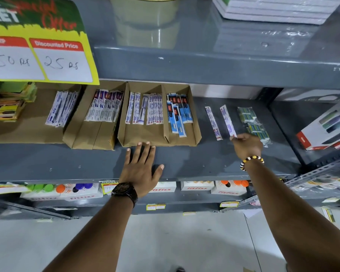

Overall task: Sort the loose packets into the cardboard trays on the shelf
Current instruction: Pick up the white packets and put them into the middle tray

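Note:
Two cardboard trays stand on the grey shelf: a left one (81, 132) with purple-and-white packets, and a right one (143, 138) split into sections of white packets and blue packets (178, 112). On the bare shelf to their right lie two loose long packets: a white one (213, 122) and a purple-white one (227, 120). My right hand (246, 145) pinches the near end of the purple-white packet. My left hand (140, 167) lies flat on the shelf, fingers spread, its fingertips at the right tray's front edge.
A clear bag of green-blue items (253, 122) lies just right of the loose packets. A white-red box (326, 128) sits at far right. More white packets (62, 108) lie on cardboard at left. A yellow price sign (41, 55) hangs upper left. An upper shelf edge (204, 67) overhangs.

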The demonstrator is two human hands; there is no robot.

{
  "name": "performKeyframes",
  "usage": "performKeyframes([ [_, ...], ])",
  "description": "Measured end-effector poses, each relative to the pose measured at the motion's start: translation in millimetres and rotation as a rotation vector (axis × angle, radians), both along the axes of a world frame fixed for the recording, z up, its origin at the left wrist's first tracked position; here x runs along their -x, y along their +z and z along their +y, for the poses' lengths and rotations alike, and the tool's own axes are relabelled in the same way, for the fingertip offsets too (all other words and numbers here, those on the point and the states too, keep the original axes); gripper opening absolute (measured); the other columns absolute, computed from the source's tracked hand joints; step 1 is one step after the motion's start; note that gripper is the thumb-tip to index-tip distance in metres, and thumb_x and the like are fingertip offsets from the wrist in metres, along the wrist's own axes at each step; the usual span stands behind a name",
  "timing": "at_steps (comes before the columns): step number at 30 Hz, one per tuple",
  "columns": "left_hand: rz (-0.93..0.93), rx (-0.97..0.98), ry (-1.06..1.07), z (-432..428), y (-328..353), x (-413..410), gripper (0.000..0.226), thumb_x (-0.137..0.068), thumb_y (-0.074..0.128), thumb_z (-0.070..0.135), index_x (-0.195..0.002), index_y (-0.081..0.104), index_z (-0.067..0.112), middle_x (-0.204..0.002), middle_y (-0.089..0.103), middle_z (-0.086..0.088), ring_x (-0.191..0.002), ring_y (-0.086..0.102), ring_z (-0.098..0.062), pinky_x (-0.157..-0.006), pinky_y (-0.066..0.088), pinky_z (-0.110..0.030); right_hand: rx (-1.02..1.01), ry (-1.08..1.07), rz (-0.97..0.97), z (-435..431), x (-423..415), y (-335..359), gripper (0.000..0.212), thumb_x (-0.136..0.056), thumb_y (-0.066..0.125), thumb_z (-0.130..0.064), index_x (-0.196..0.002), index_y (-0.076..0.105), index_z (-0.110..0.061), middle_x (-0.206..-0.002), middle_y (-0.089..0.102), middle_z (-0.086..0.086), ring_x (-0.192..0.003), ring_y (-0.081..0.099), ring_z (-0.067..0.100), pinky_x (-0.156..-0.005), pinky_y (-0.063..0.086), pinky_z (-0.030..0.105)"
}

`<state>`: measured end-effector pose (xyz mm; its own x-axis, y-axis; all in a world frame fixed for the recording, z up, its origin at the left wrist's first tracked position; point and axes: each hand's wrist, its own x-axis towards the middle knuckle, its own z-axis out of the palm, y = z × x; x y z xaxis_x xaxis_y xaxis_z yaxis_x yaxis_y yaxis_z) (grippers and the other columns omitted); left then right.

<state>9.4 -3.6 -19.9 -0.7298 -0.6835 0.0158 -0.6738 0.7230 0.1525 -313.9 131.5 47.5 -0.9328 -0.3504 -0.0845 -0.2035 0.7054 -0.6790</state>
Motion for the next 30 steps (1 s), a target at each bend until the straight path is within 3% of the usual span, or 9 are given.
performKeyframes([
  [4, -0.008, -0.068, -0.013, -2.4, 1.5, -1.8, 0.084, -0.091, 0.003, 0.072, -0.157, -0.007, 0.021, -0.166, -0.013, 0.001, -0.150, -0.024, -0.019, -0.122, -0.011, -0.051, 0.134, -0.012, 0.028, 9.5, -8.6, 12.8, 0.016, -0.081, 0.075, -0.034, -0.089, 0.075, -0.020, -0.091, 0.076, 0.002, -0.085, 0.064, 0.018, -0.078, 0.042, 0.023],
  [7, 0.096, -0.199, -0.006, -5.7, 11.1, -3.8, 0.089, -0.088, 0.012, 0.076, -0.158, -0.003, 0.023, -0.166, -0.011, 0.002, -0.149, -0.025, -0.018, -0.121, -0.014, -0.046, 0.181, 0.083, 0.124, 15.6, -20.5, 27.3, 0.007, -0.081, 0.074, -0.032, -0.081, 0.072, -0.025, -0.076, 0.072, -0.006, -0.077, 0.064, 0.012, -0.069, 0.043, 0.021],
  [11, 0.501, -0.455, 0.129, -4.5, 39.0, 1.3, 0.076, -0.092, 0.043, 0.064, -0.154, 0.028, 0.023, -0.163, 0.027, -0.002, -0.152, 0.015, -0.021, -0.123, 0.014, -0.043, 0.234, 0.292, 0.241, 21.6, -39.3, 41.5, 0.007, -0.084, 0.071, -0.024, -0.079, 0.071, -0.029, -0.068, 0.070, -0.019, -0.068, 0.066, 0.003, -0.067, 0.051, 0.022],
  [14, 0.727, -0.725, 0.161, -2.7, 64.3, 8.6, 0.063, -0.094, 0.056, 0.054, -0.149, 0.037, 0.030, -0.154, 0.041, 0.008, -0.140, 0.039, -0.009, -0.114, 0.033, -0.034, 0.330, 0.410, 0.219, 22.3, -51.4, 51.6, 0.011, -0.085, 0.074, -0.024, -0.079, 0.072, -0.033, -0.070, 0.071, -0.022, -0.071, 0.067, 0.001, -0.062, 0.047, 0.008],
  [18, 0.954, -0.989, 0.187, -7.6, 96.8, 16.4, 0.059, -0.089, 0.066, 0.047, -0.142, 0.044, 0.035, -0.144, 0.051, 0.008, -0.126, 0.055, -0.009, -0.101, 0.046, -0.030, 0.491, 0.555, -0.035, 20.3, -62.7, 60.4, 0.006, -0.087, 0.076, -0.021, -0.088, 0.077, -0.027, -0.074, 0.076, 0.002, -0.068, 0.070, 0.016, -0.068, 0.057, 0.026],
  [21, 1.081, -1.112, 0.176, -11.7, 110.5, 14.0, 0.043, -0.089, 0.068, 0.038, -0.129, 0.052, 0.040, -0.129, 0.063, 0.010, -0.121, 0.062, -0.015, -0.091, 0.055, -0.027, 0.558, 0.634, -0.175, 17.1, -73.1, 65.5, 0.014, -0.086, 0.077, -0.017, -0.085, 0.079, -0.031, -0.079, 0.078, 0.005, -0.068, 0.070, 0.013, -0.067, 0.058, 0.024],
  [25, 1.153, -1.195, 0.205, -12.4, 118.1, 5.3, 0.032, -0.092, 0.068, 0.020, -0.122, 0.062, 0.030, -0.107, 0.076, 0.010, -0.108, 0.070, -0.017, -0.090, 0.057, -0.031, 0.552, 0.738, -0.324, 16.2, -80.9, 67.5, 0.015, -0.080, 0.080, -0.027, -0.094, 0.081, -0.022, -0.084, 0.078, 0.011, -0.073, 0.070, 0.016, -0.070, 0.059, 0.025],
  [27, 1.158, -1.242, 0.214, -8.9, 120.5, -2.2, 0.026, -0.090, 0.069, 0.016, -0.114, 0.066, 0.023, -0.103, 0.077, 0.001, -0.104, 0.072, -0.022, -0.087, 0.058, -0.030, 0.535, 0.756, -0.389, 16.9, -84.4, 69.7, 0.030, -0.073, 0.082, -0.036, -0.097, 0.080, -0.017, -0.088, 0.078, 0.012, -0.076, 0.071, 0.018, -0.073, 0.060, 0.026],
  [30, 1.120, -1.266, 0.212, -4.2, 122.2, -12.3, 0.021, -0.087, 0.069, 0.017, -0.109, 0.070, 0.014, -0.102, 0.077, -0.011, -0.101, 0.073, -0.024, -0.082, 0.059, -0.027, 0.532, 0.765, -0.443, 16.9, -88.2, 70.6, 0.036, -0.069, 0.084, -0.040, -0.098, 0.080, -0.019, -0.090, 0.079, 0.011, -0.078, 0.073, 0.020, -0.073, 0.060, 0.025],
])
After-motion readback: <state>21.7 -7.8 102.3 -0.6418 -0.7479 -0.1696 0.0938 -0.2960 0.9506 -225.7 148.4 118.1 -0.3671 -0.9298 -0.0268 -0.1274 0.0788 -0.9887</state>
